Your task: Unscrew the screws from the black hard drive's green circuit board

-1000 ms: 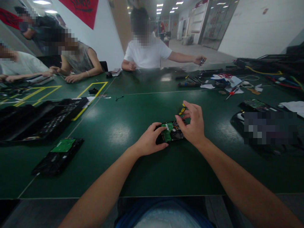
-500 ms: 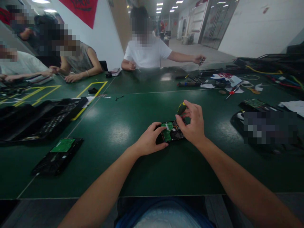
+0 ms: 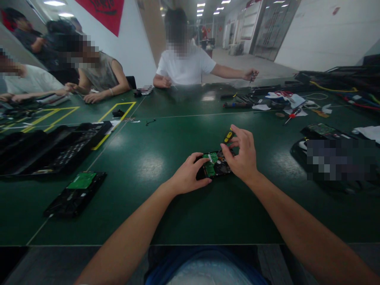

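Note:
A hard drive (image 3: 220, 168) with a green circuit board and black casing lies on the green table in front of me. My left hand (image 3: 192, 174) grips its left end, thumb along the near edge and fingers over the far side. Above the right end, my right hand (image 3: 242, 154) holds a screwdriver (image 3: 228, 136) by its black and yellow handle, which leans. The screwdriver's tip is hidden behind my fingers. My right hand also covers the drive's right end.
Another drive-like black unit with a green board (image 3: 75, 192) lies to the left, before a long black tray (image 3: 53, 148). At the right are a dark, partly blurred pile (image 3: 299, 154), a red screwdriver (image 3: 292, 116) and cables. Several people sit across the table.
The screwdriver handle has turned in my right fingers, so its yellow patches now face me. My left hand and the hard drive stay in place.

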Tool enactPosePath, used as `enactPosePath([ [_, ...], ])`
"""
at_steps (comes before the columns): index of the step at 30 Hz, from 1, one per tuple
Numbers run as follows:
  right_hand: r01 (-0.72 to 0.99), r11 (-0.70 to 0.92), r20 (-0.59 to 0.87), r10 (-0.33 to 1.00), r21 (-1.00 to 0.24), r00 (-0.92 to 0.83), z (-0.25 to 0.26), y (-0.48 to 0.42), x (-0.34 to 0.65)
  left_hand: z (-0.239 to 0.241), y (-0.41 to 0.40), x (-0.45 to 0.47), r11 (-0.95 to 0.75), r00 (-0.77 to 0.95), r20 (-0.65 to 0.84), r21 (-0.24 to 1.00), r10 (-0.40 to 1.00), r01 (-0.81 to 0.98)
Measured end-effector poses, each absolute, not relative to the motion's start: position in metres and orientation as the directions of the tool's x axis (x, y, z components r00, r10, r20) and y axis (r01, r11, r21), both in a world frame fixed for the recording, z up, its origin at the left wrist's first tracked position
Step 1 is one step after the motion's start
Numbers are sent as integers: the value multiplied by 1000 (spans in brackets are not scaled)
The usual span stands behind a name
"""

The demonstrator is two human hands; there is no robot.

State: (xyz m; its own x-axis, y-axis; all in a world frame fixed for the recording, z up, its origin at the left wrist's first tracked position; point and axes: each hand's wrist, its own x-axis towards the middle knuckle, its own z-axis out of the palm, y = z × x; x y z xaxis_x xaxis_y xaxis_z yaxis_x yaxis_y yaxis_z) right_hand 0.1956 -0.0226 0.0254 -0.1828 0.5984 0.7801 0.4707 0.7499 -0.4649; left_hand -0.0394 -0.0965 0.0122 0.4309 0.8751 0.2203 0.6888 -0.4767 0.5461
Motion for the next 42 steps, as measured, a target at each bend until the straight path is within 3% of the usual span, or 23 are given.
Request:
enactPosePath([
  [42,527,750,810,559,-401,-179,28,-22,196,8,-95,-40,-487,434,232,539,870,687],
])
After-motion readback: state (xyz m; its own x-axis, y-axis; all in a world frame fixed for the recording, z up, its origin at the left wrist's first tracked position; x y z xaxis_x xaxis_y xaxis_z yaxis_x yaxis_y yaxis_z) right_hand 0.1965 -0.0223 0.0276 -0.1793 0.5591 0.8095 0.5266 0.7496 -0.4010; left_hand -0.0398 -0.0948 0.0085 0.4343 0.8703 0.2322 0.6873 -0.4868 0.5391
